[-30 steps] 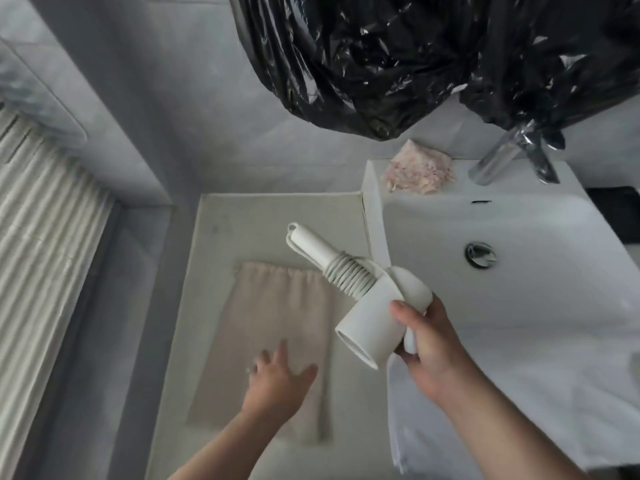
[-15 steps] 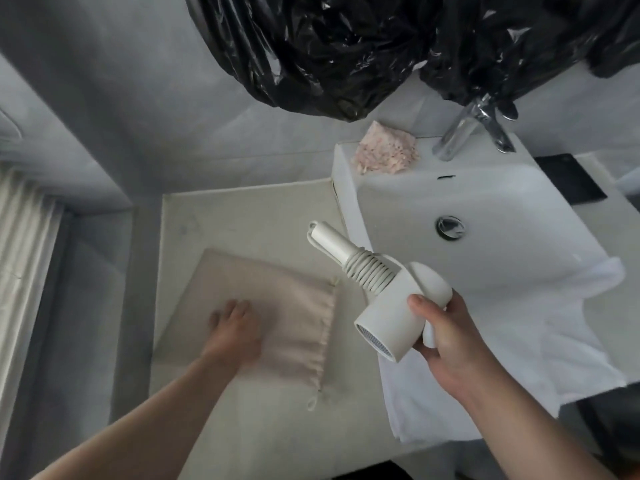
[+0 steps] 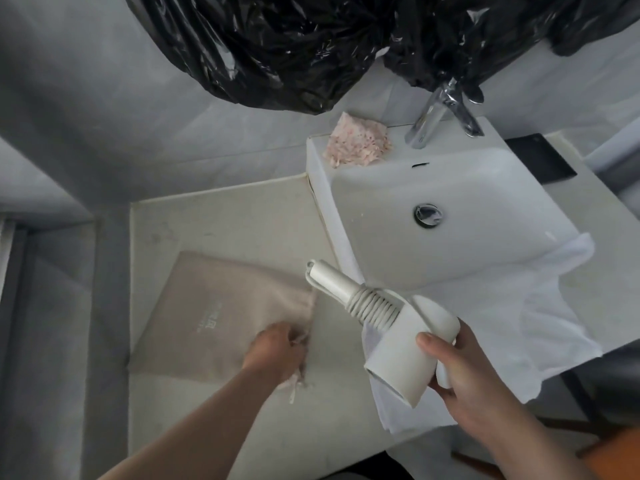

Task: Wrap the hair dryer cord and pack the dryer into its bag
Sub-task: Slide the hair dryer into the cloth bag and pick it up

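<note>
A white hair dryer (image 3: 398,348) is held in the air by my right hand (image 3: 460,379), which grips its barrel from the right. Its white cord (image 3: 372,304) is coiled tightly around the handle, which points up and left. A flat beige drawstring bag (image 3: 214,313) lies on the pale counter (image 3: 225,223) to the left of the dryer. My left hand (image 3: 277,351) rests on the bag's lower right corner, fingers closed on the gathered opening near the drawstring.
A white basin (image 3: 485,202) with a chrome tap (image 3: 433,116) stands at the right, a white towel (image 3: 519,323) draped over its front. A pink cloth (image 3: 356,142) lies on the basin's back corner. Black plastic bags (image 3: 311,46) hang overhead.
My left hand has slid from the middle of the bag to its open right end and closed on the fabric. The dryer has stayed in my right hand.
</note>
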